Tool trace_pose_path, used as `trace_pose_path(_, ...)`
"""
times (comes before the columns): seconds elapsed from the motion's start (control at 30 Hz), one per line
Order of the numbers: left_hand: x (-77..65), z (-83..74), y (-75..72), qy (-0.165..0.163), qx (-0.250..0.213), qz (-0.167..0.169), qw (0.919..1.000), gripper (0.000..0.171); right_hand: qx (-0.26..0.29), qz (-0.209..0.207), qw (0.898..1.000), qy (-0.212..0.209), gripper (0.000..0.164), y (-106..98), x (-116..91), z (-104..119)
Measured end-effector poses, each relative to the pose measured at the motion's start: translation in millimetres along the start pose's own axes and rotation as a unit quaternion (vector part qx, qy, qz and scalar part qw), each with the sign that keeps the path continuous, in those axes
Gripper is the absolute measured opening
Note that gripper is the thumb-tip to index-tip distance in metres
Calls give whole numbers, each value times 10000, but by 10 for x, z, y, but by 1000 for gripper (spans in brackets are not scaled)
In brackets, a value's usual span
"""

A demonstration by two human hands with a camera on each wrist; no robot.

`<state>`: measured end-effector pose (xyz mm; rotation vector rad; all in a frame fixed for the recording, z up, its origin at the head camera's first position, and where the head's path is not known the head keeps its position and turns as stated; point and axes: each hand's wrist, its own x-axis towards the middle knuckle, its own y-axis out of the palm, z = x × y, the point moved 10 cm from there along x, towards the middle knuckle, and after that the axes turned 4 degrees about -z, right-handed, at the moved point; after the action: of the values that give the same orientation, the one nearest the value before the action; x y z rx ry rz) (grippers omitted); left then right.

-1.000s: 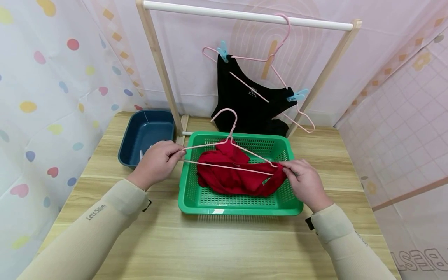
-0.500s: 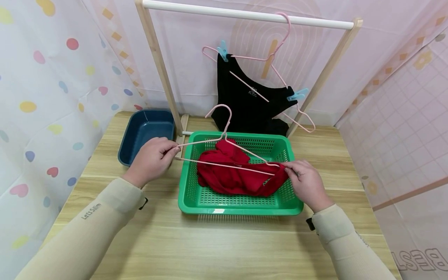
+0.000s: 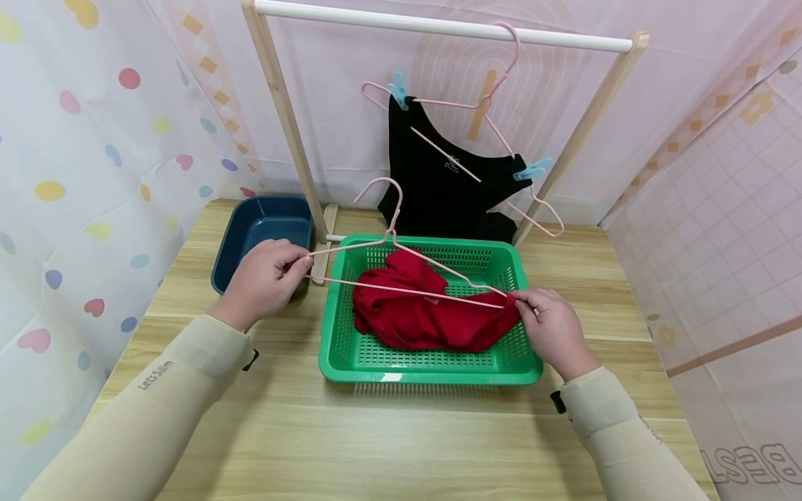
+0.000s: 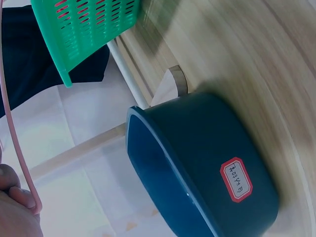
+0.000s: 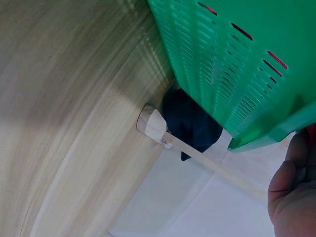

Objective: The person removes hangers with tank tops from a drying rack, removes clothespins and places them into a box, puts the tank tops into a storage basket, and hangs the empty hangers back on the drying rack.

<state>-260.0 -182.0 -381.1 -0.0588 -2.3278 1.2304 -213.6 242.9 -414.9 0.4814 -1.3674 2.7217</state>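
A pink wire clothes hanger (image 3: pixel 432 258) spans the green basket (image 3: pixel 432 378), its hook pointing up and back. My left hand (image 3: pixel 266 278) pinches the hanger's left end between thumb and fingers, beside the blue bin. At the basket's right rim my right hand (image 3: pixel 554 327) pinches a corner of the red garment (image 3: pixel 432 320), right where the hanger's right end meets the cloth. The rest of the red garment lies bunched in the basket. In the left wrist view the hanger's end (image 4: pixel 24 168) curves past my fingers; the right wrist view shows my right fingers (image 5: pixel 284 180) close beside the basket wall.
Behind the basket stands a wood-framed rack with a white rail (image 3: pixel 438 26). A black top (image 3: pixel 445 181) hangs there on another pink hanger, held by blue clothespins (image 3: pixel 532 170). A dark blue bin (image 3: pixel 234 229) sits at left on the wooden table (image 3: pixel 388 445).
My left hand and the hanger have moved to the left and slightly back. The right hand has shifted a little right, drawing the red garment's corner with it.
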Motion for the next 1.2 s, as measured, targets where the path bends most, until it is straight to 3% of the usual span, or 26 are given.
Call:
trace_pose_path(0.4,17,31,-72,-16,-109,-148,9998,24,-77,75,9999,71,21,6,0,-29)
trace_pose_path(1.2,87,24,-42,49,-172,-245,9995,26,-45,345,9988,331,22,82,-61,-107)
